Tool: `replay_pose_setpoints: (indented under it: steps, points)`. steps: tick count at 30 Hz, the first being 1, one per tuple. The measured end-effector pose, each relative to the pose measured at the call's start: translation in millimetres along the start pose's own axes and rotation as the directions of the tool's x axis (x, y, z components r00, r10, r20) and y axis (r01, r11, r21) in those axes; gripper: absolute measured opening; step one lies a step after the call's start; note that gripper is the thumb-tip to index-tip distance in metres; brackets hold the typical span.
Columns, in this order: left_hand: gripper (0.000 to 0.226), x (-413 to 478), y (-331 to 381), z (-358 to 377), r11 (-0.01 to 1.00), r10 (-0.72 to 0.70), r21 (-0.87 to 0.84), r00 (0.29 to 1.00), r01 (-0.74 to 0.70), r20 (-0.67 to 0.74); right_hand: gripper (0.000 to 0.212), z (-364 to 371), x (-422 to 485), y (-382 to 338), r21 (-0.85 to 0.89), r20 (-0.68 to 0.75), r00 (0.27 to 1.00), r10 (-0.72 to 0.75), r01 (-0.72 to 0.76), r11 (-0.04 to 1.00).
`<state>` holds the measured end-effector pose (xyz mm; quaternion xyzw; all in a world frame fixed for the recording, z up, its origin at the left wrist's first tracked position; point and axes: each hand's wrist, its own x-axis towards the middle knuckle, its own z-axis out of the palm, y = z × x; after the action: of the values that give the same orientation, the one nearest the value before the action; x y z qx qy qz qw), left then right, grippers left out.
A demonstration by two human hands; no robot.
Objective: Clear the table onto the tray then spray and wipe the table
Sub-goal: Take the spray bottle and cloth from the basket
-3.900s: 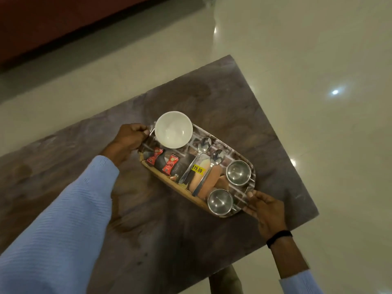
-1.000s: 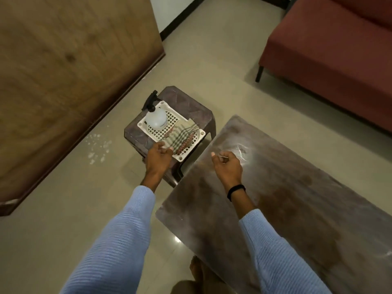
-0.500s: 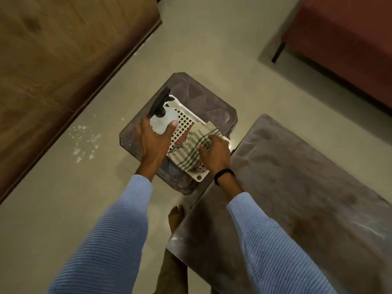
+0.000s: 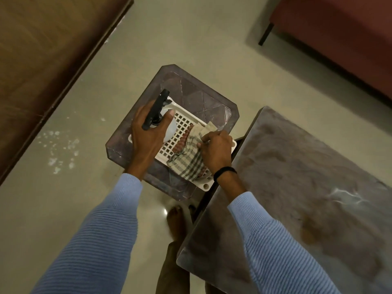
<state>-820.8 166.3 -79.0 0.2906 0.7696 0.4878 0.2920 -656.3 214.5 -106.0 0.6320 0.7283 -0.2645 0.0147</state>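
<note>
Tightened since half a second ago, left hand [image 4: 148,136] grips the translucent black-triggered plastic spray bottle [image 4: 171,128], right hand [image 4: 216,149] pinches the checked cloth [image 4: 187,165] beneath it; supplies being fetched, both likely need lifting to the brown marbled table [image 4: 307,177] beside that hand.

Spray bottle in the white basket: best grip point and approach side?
Take the spray bottle by the narrow neck under its black trigger head, from above on its left. It stands upright in the basket, the rounded body below looks wider and harder to wrap, and the cloth and right hand crowd the right side. The left hand curls round the neck there now.
</note>
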Motion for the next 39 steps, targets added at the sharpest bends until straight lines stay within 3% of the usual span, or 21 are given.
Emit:
replay_pose_setpoints:
  steps: [4,8,13,16,20,24,28,33,35,39]
  points:
    - [0.021,3.8,4.4,0.1,1.0,0.028,-0.014,0.999,-0.028,0.031,0.016,-0.7,-0.7,-0.5,-0.008,-0.012,1.0,-0.024,0.024,1.0]
    - [0.011,6.1,4.0,1.6,0.999,0.053,-0.011,0.998,-0.052,0.021,0.011,-9.2,-10.6,-1.2,0.101,-0.025,0.999,-0.02,0.023,0.995]
    - [0.026,6.8,0.6,4.3,0.998,0.059,-0.011,0.998,-0.059,-0.003,0.007,-14.2,-35.5,-9.1,0.311,-0.056,0.995,-0.086,0.1,0.945]
    - [0.031,8.2,0.0,3.9,0.994,0.105,-0.016,0.994,-0.106,-0.034,0.009,-14.5,-47.2,-12.8,0.451,-0.016,0.998,-0.056,0.057,0.891]
    - [0.019,7.5,2.5,2.2,0.984,0.176,0.012,0.984,-0.176,-0.017,0.013,-11.2,-49.6,-17.2,0.546,-0.009,1.0,0.028,-0.019,0.838]
    - [0.02,3.8,2.1,3.2,0.987,0.154,-0.039,0.988,-0.154,0.007,0.021,-6.2,-45.7,-20.0,0.669,0.033,0.986,0.166,-0.145,0.729]
    - [0.03,1.5,4.9,3.7,0.985,0.148,-0.089,0.989,-0.147,0.01,0.044,-6.5,-43.0,-20.8,0.754,0.143,0.958,0.249,-0.269,0.599]
    - [0.031,2.4,6.7,4.2,0.976,0.201,-0.091,0.98,-0.2,-0.001,0.009,-1.8,-43.4,-19.3,0.814,0.184,0.955,0.232,-0.28,0.508]
    - [0.032,3.0,5.8,3.2,0.973,0.207,-0.101,0.978,-0.207,-0.01,0.013,-2.4,-44.0,-17.4,0.842,0.251,0.926,0.281,-0.352,0.408]
    - [0.031,3.4,2.4,1.2,0.972,0.203,-0.116,0.979,-0.203,-0.008,0.03,-14.4,-44.1,-11.0,0.86,0.495,0.826,0.268,-0.51,-0.016]
